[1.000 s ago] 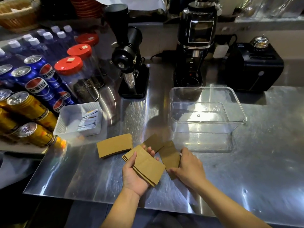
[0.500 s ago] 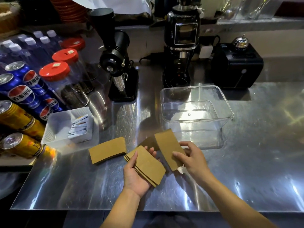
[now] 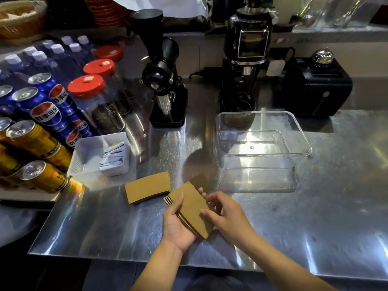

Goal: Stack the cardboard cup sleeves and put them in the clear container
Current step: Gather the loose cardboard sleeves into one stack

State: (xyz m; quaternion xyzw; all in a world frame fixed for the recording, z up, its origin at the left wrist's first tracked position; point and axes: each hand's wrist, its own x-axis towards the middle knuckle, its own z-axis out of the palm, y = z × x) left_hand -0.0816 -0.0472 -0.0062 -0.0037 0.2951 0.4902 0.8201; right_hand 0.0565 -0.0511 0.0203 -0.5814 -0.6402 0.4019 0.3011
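A stack of brown cardboard cup sleeves (image 3: pixel 192 206) lies in the palm of my left hand (image 3: pixel 178 227), thumb on its left edge. My right hand (image 3: pixel 225 215) rests its fingertips on the right side of the stack's top sleeve. One sleeve (image 3: pixel 148 187) lies flat on the steel counter to the left. Another sleeve (image 3: pixel 202 181) lies on the counter just behind the stack, partly hidden. The clear container (image 3: pixel 302 141) stands empty beyond my hands, to the right.
A white tray (image 3: pixel 88 152) with sachets sits left of the loose sleeve. Soda cans (image 3: pixel 44 175) and red-lidded jars (image 3: pixel 88 87) crowd the left side. Two black grinders (image 3: pixel 165 80) and a black box (image 3: pixel 317 89) line the back. The counter's front edge (image 3: pixel 126 257) is near my wrists.
My right hand brought the sleeve it held onto the stack in my left hand, and now touches the top of the stack.
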